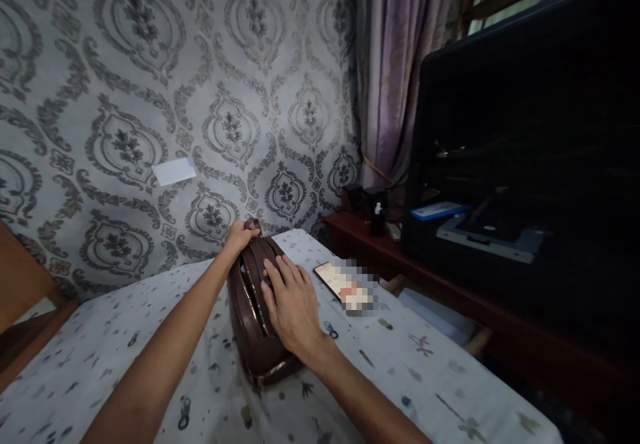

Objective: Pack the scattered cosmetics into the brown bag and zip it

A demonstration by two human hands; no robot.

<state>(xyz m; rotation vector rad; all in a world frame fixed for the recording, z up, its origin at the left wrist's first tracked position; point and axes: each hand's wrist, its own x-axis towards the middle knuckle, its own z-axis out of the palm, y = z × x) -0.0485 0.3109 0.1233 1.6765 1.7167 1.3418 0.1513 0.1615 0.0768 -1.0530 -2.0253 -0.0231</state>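
Observation:
A dark brown leather-look bag [250,331] with gold-toned zippers rests on the patterned bedsheet [165,324]. One zipped compartment on its top gapes a little. At the bag's far end, my left hand [240,236] is closed around its strap [253,224]. My right hand [293,304] lies over the bag's right side with fingers stretched out, the fingertips near a top zipper. Whatever is inside the bag is hidden. Just right of the bag, a phone [327,277] with a lit screen lies on the sheet, partly blurred out.
Grey patterned wallpaper [270,104] rises behind the bed, with a white card [175,172] on it. To the right stand a reddish-brown wooden ledge [350,227], a small dark bottle [378,221] and a large dark glossy panel [500,131]. A purple curtain [395,64] hangs in the corner.

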